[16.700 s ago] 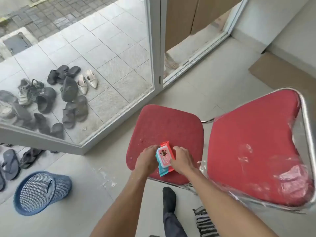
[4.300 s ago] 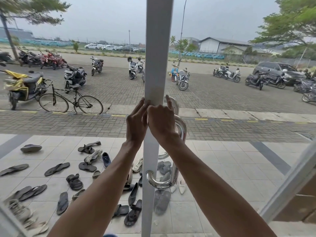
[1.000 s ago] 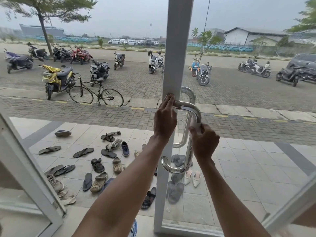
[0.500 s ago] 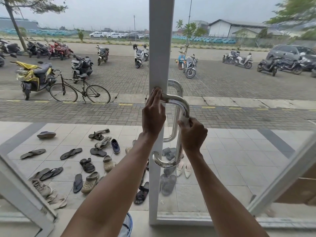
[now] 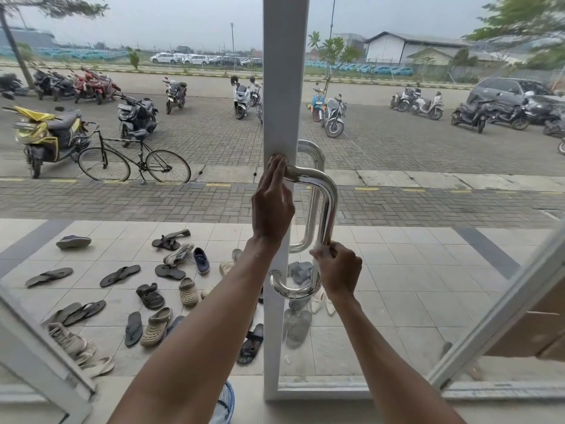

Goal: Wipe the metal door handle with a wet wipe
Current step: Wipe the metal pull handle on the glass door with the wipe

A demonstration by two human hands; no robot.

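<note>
Metal door handle (image 5: 329, 203): a polished tube bent into a D, fixed by its upper and lower ends to the white door frame (image 5: 281, 87), lying just right of it on the near side of the glass. A second handle shows beyond the pane. The left hand (image 5: 272, 206) lies flat, fingers straight, on the frame where the upper end of the handle joins it. The right hand (image 5: 339, 270) is curled round the lower part of the upright bar, clasping the wet wipe (image 5: 320, 248) against the metal; only a white edge of the wipe shows. The handle is judged rigid, smooth and probably slippery when damp. The thin, soft wipe is best wrapped round the tube and slid along it, with the door steadied at the frame.
</note>
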